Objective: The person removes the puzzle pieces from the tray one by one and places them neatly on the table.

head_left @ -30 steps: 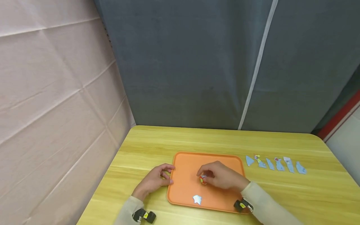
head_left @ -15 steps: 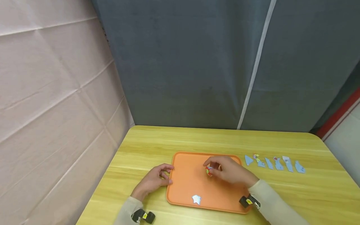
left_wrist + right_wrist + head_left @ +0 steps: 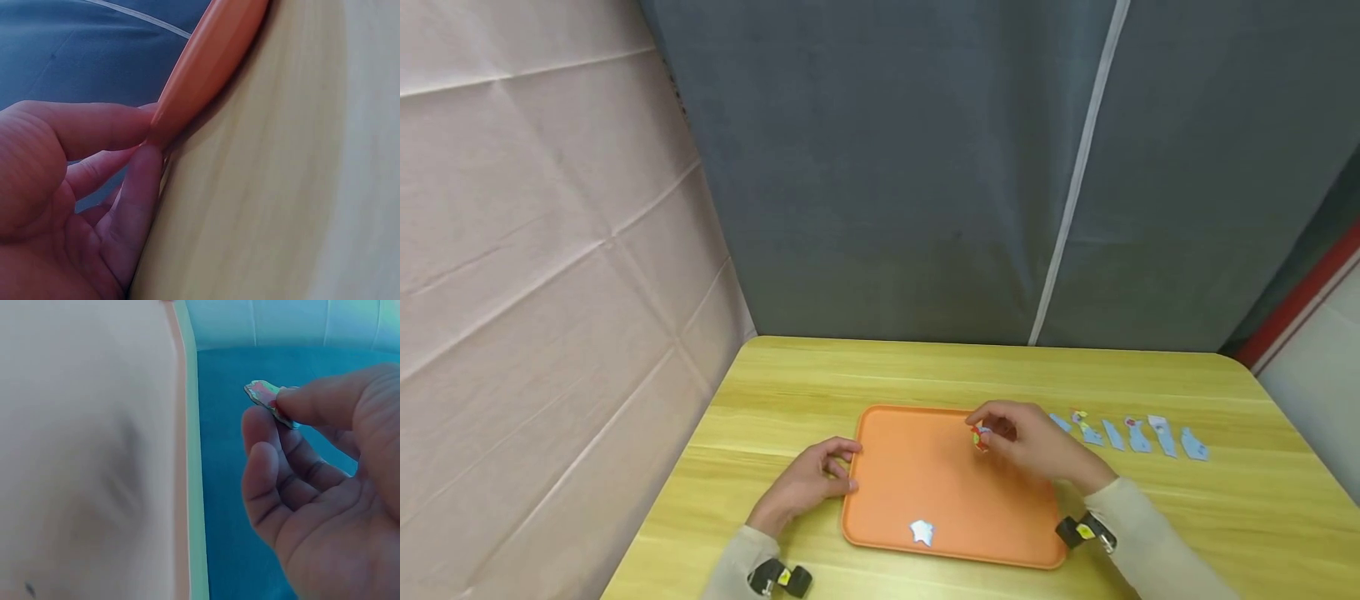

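My right hand (image 3: 1030, 437) pinches a small flat puzzle piece (image 3: 979, 437), red with other bright colours, between thumb and fingers. It is above the back right part of an orange tray (image 3: 910, 475). In the right wrist view the piece (image 3: 264, 394) is tilted, with the thumb on its near face. My left hand (image 3: 811, 482) is at the tray's left edge. Its fingertips and thumb touch the outside of the rim (image 3: 200, 62), fingers loosely bent. One pale, star-like puzzle piece (image 3: 922, 532) lies in the tray near its front edge.
Several light-blue irregular puzzle pieces (image 3: 1162, 436) lie in a row on the wooden table (image 3: 820, 375) to the right of the tray. A dark grey curtain (image 3: 880, 183) hangs behind the table, and a pale cloth wall (image 3: 550, 292) stands on the left.
My right hand has carried the red puzzle piece from the tray's middle toward its back right, partly covering the leftmost blue piece now. The left hand has stayed at the rim.
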### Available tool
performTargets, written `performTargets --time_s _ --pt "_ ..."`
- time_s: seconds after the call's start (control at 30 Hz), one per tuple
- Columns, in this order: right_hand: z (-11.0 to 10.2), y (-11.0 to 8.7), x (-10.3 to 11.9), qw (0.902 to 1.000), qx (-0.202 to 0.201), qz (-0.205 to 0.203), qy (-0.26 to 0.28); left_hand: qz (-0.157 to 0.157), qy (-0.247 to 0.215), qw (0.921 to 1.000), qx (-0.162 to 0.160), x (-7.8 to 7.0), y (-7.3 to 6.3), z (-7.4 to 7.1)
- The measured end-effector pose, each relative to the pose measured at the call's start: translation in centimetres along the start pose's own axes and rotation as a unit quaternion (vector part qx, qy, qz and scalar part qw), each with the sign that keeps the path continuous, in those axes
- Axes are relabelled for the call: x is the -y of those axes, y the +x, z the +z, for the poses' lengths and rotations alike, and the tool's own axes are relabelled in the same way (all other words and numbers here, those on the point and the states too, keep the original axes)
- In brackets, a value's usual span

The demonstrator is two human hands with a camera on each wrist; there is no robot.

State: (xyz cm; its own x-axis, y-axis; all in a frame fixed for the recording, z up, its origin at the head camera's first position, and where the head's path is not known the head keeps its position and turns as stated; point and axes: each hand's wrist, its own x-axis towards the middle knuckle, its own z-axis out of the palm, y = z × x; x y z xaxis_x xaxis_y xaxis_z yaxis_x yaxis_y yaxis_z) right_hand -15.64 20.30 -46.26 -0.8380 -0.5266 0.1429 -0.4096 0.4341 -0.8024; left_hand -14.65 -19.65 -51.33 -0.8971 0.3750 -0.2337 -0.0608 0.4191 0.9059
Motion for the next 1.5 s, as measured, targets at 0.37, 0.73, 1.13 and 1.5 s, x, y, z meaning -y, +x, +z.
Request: performTargets --time_s 0.37,0.73,1.13,1.5 --pt "-2.8 -2.1 -1.3 0.9975 -0.063 0.009 -0.03 0.0 -0.002 1.0 -0.003 0.0 0.1 0.0" --pt "-4.9 -4.5 -2.7 0.9929 -0.103 0.029 -0.05 -0.005 -0.006 1.0 -0.001 0.1 0.2 -0.3" --pt "-7.4 -7.7 -5.4 0.9805 -0.161 0.086 -0.073 -0.004 -0.014 0.9999 0.007 0.4 0.4 -0.3" --pt "-10.4 -10.4 -7.5 0.9657 -0.188 0.131 -0.123 -0.002 -0.012 0.9999 0.003 0.2 0.6 -0.3"
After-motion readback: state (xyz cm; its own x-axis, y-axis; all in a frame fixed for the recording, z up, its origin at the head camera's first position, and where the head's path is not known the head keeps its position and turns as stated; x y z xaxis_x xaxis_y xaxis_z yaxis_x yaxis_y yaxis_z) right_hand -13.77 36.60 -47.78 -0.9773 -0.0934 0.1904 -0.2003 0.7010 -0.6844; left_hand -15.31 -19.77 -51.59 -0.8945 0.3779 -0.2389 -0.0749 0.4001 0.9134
